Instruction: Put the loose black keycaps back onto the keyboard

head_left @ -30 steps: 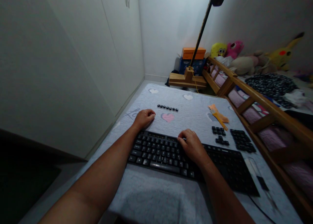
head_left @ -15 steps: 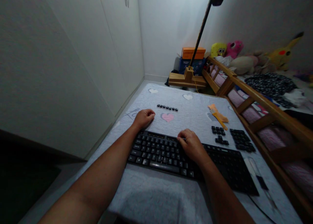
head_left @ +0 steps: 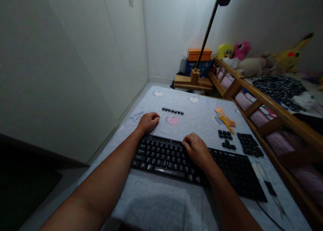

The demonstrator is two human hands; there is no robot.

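Note:
A black keyboard [head_left: 164,155] lies across the cloth-covered table. Most keycaps are on its left part, while the right part shows bare sockets. My right hand [head_left: 196,149] is over the keyboard's back row, thumb and fingers pinched together; whatever is between them is too small to see. Just behind the keyboard's back left corner, my left hand [head_left: 148,122] rests on the cloth with its fingers curled closed, their inside hidden. A row of several loose black keycaps [head_left: 173,111] sits beyond my left hand.
More loose keycaps [head_left: 248,144] are grouped to the right, with a smaller group [head_left: 225,134] beside them. A yellow-handled brush [head_left: 225,122] lies on an orange cloth [head_left: 222,112]. A slim tool [head_left: 270,188] lies right of the keyboard. A wooden bed rail [head_left: 267,105] borders the table.
My right hand has shifted very slightly left along the keyboard's back row. My left hand and the keycaps stay where they were.

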